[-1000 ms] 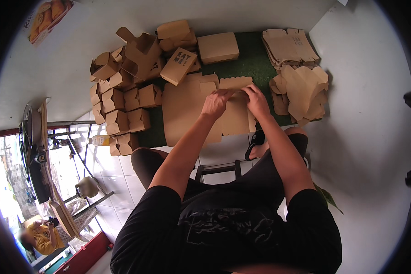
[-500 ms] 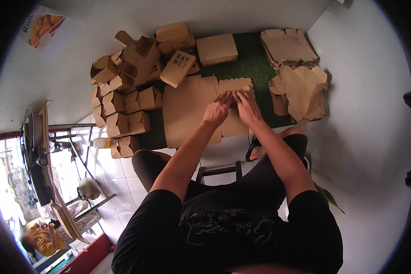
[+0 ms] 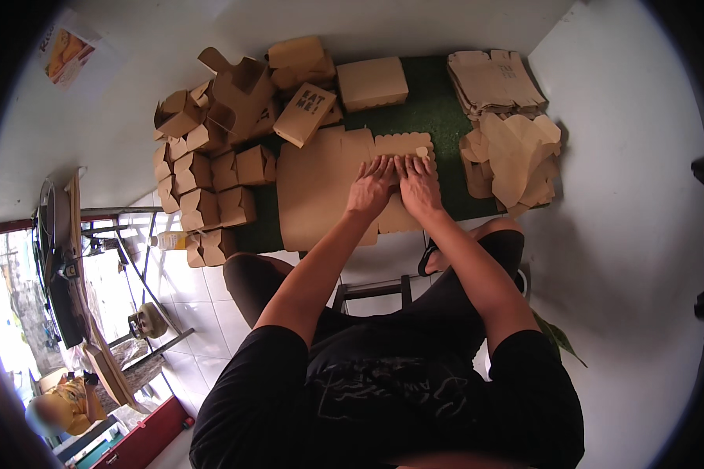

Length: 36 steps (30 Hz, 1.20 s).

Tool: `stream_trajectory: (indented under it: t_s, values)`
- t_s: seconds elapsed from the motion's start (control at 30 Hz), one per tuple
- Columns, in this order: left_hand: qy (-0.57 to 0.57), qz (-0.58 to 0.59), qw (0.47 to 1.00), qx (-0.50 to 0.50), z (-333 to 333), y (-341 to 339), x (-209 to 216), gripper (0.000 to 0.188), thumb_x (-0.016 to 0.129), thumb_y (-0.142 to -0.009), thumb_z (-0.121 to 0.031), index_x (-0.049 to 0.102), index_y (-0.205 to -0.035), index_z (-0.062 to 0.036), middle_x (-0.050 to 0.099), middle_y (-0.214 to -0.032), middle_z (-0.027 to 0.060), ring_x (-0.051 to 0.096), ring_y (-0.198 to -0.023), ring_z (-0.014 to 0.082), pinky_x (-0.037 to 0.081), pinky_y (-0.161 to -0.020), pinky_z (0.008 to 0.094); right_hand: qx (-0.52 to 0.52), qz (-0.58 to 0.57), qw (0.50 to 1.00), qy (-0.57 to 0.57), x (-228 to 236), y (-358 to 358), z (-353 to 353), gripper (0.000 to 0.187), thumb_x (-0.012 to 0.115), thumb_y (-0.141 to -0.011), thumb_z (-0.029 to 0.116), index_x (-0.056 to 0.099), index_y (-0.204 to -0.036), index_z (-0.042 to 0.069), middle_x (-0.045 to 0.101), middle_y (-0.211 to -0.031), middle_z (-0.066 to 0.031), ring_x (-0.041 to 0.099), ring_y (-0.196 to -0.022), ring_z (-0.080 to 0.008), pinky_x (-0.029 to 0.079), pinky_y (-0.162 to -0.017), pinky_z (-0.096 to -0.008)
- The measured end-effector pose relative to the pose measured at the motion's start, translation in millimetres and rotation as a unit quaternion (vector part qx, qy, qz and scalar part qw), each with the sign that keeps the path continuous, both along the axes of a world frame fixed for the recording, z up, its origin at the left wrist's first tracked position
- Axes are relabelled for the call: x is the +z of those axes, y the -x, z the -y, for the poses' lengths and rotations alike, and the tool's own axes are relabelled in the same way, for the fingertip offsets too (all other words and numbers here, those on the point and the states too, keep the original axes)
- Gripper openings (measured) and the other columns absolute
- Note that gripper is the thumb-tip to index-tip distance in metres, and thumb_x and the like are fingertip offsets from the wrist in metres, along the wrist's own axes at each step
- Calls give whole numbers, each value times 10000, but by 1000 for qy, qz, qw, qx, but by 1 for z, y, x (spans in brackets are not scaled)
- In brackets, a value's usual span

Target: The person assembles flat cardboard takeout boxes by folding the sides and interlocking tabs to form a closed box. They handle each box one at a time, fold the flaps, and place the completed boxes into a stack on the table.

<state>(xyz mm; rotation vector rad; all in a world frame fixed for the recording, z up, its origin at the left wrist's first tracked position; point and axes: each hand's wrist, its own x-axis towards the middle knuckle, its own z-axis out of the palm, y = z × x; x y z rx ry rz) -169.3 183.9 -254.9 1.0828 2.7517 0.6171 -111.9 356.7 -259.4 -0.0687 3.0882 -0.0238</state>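
A flat brown cardboard box blank (image 3: 317, 191) with scalloped edges lies on the green-covered table in front of me. My left hand (image 3: 372, 189) rests palm down on it, fingers stretched forward. Close beside it, my right hand (image 3: 419, 187) presses on the same blank with fingers slightly apart. Neither hand grasps anything. A small pale round spot (image 3: 422, 152) shows on the blank just beyond my right fingertips. The part of the blank under both palms is hidden.
Small folded boxes (image 3: 194, 173) crowd the table's left side, with larger folded boxes (image 3: 371, 84) along the back. Stacked flat blanks (image 3: 497, 82) and loose brown sheets (image 3: 520, 160) lie at the right. A person (image 3: 74, 402) in yellow sits at the far lower left.
My fingers, bunched together over the blank before, now lie flatter and more spread on it. The hands have stayed in nearly the same place.
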Motion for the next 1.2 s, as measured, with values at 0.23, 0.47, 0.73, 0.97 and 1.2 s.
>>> stream_trajectory:
  t_s: [0.23,0.47,0.73,0.97,1.2]
  values:
    - [117,-39,992,17,-18,-6,-1,707,720,-1089,-257,507,-1726,-37,529,-1780,183,454,-1687,321,336,-1409,571,20,34,998,-39,5,-1,4,656,460,-1163,245,443,-1752,-43,503,-1780,-263,378,-1718,-414,167,-1466,-584]
    - [154,-62,986,30,-26,-13,-8,656,595,-1116,-180,477,-1740,-11,510,-1786,207,437,-1692,356,333,-1407,564,12,60,998,-35,3,-3,4,698,486,-1156,242,371,-1788,-30,453,-1820,-249,388,-1718,-403,105,-1433,-729]
    - [168,-34,985,39,-26,-19,-15,714,570,-1133,-173,366,-1798,-12,417,-1850,206,387,-1722,365,257,-1437,558,-3,77,994,-79,-2,3,-3,674,518,-1164,251,410,-1768,-29,476,-1815,-202,396,-1722,-340,113,-1471,-628]
    - [203,-35,978,31,-27,-18,-12,691,507,-1170,-257,363,-1822,-81,375,-1886,166,354,-1746,337,180,-1454,563,28,18,999,-41,6,-10,5,706,525,-1167,277,382,-1771,-59,460,-1822,-215,339,-1750,-332,147,-1493,-466]
    - [245,-59,967,28,-28,-16,-18,697,518,-1157,-224,364,-1820,-79,408,-1869,167,365,-1740,343,182,-1456,544,9,70,991,-112,-11,-3,-2,708,523,-1162,263,373,-1785,-38,440,-1836,-209,345,-1745,-330,163,-1487,-462]
